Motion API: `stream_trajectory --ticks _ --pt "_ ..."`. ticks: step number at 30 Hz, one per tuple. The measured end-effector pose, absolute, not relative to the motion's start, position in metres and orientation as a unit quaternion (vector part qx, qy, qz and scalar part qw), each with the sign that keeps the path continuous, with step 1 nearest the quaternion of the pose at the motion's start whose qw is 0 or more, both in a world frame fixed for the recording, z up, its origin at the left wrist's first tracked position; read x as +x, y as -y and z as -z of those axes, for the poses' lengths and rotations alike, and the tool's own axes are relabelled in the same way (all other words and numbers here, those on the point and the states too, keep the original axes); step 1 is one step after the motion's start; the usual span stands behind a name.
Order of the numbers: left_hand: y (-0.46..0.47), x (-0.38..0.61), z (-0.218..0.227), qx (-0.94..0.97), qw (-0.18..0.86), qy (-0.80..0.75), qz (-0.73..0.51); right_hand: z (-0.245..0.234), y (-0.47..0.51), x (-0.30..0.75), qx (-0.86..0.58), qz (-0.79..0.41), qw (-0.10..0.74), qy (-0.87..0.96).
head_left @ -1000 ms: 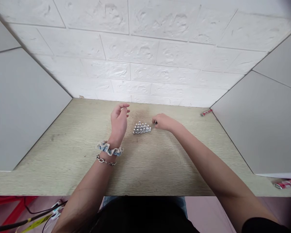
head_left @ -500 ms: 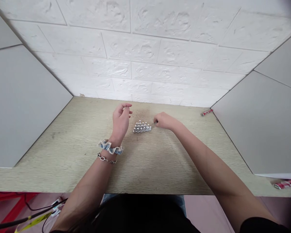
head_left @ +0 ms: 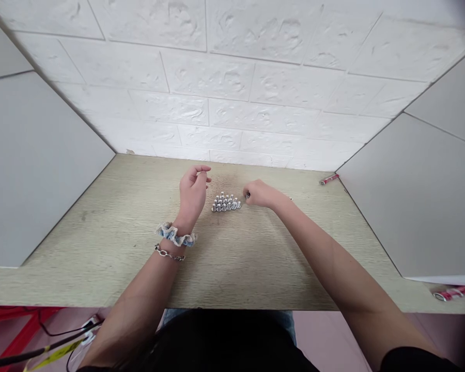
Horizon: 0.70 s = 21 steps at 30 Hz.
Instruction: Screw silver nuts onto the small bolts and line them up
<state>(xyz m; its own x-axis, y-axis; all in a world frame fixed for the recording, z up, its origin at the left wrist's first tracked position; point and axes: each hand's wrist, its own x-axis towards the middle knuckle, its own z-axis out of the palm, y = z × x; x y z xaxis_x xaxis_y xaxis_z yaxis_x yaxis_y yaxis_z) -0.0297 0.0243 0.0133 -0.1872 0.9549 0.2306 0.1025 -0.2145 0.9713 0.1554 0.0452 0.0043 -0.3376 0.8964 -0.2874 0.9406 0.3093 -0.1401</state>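
- Left hand (head_left: 192, 192): raised over the desk, fingers loosely curled and parted from the thumb; nothing visible in it.
- Right hand (head_left: 260, 194): fingers and thumb pinched narrow on a small dark-topped piece (head_left: 247, 195); too small to identify.
- Silver metal studs (head_left: 225, 203): a tight group standing upright on the desk (head_left: 101, 248), between the hands, with the right hand just beside it and not clearly touching.
- Left wrist: patterned blue fabric scrunchie (head_left: 175, 235), and below it a chain bracelet (head_left: 169, 253).
- Far right corner of the desk: a red-and-white cylinder (head_left: 329, 179).
- Near right edge of the desk: a second red-and-white cylinder (head_left: 454, 293).
- Surrounds: white brick-textured wall panel (head_left: 232, 88) behind, grey side panels (head_left: 42, 165) flanking.
- Below the desk's near edge: a red frame (head_left: 19, 330) and cables (head_left: 58, 346).
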Motion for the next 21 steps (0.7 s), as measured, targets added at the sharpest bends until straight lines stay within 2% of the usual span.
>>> stream_trajectory --ticks 9,16,19,21 --pt "-0.020 -0.026 -0.014 0.517 0.356 -0.490 -0.605 -0.004 -0.042 0.158 0.554 0.154 0.050 -0.816" --pt "0.000 -0.011 -0.015 0.567 0.327 -0.400 -0.641 -0.005 -0.042 0.159 0.553 0.148 0.030 -0.820" --pt "0.012 -0.005 -0.019 0.570 0.401 -0.362 -0.619 -0.012 -0.039 0.162 0.559 0.154 0.002 -0.815" --pt "0.019 -0.001 -0.022 0.541 0.508 -0.343 -0.576 -0.022 -0.034 0.163 0.560 0.154 -0.026 -0.813"
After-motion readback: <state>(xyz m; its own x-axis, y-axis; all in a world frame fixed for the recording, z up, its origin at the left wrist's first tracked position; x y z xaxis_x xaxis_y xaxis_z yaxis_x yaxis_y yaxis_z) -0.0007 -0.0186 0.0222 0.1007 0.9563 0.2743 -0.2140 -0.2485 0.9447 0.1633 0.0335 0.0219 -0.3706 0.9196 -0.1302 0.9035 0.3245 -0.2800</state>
